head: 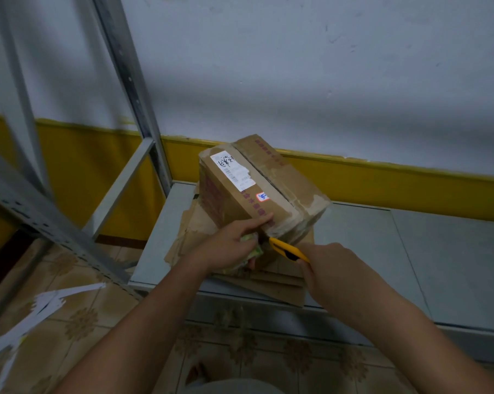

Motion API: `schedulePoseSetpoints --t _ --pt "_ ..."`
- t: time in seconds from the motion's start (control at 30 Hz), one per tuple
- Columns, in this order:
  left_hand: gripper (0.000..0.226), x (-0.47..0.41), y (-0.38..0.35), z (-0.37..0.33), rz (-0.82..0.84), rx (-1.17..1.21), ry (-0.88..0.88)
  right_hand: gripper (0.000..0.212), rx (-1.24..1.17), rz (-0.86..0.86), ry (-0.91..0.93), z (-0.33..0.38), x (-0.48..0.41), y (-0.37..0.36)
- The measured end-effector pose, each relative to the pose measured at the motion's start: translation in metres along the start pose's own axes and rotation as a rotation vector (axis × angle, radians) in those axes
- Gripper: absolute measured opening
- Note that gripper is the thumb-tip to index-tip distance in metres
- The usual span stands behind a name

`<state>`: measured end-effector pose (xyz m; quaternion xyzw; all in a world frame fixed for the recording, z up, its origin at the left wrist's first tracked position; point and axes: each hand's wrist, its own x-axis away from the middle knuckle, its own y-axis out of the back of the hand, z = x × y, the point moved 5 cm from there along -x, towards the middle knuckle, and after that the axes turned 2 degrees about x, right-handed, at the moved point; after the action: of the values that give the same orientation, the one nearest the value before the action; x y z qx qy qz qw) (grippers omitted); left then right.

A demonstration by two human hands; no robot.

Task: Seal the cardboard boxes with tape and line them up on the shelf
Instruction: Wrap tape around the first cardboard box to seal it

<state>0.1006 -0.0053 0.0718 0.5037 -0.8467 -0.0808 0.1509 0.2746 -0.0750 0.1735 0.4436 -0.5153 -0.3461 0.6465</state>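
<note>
White wall over a yellow painted band, patterned floor tiles below; grey metal shelf (382,240) low in view, its slotted uprights (126,66) rising at left. Cardboard box (257,183) sits on the shelf deck atop a stack of flattened cardboard (279,288), turned at an angle, flaps closed, white label on top. Glossy tape appears to run along the top seam and over the near edge. Left grip (228,245) is curled round a pale greenish bundle (252,251), probably the tape though too blurred to confirm, with the index finger stretched out and pressing the box's near top edge. Right grip (331,263) is clenched on a yellow utility knife (287,248), tip at the box's near lower corner, just beside the left fingers. Likely step: cutting the tape free after the strip is laid. Risks: blade works very near the left fingers, so a slip or a sudden release of the tape could nick them; too deep a stroke could slice the carton wall instead of the tape; box rests on loose cardboard, so sideways pressure may make it slide or turn; a ragged cut may leave the tape end lifting. White paper strips (49,300) litter the floor at left, a footing hazard
</note>
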Motion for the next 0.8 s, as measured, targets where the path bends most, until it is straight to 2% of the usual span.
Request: schedulePoseSetpoints --t 0.43,0.63,0.8 --pt "0.070 0.002 0.004 0.001 -0.015 -0.011 0.018 0.023 -0.028 -0.048 -0.006 -0.005 0.007 -0.012" --pt "0.071 0.001 0.003 -0.001 0.026 -0.006 0.009 0.021 -0.151 -0.097 -0.016 -0.021 0.024 -0.017" --pt "0.073 0.000 0.007 -0.003 0.016 -0.014 0.022 0.007 -0.277 -0.199 0.042 -0.037 0.049 -0.013"
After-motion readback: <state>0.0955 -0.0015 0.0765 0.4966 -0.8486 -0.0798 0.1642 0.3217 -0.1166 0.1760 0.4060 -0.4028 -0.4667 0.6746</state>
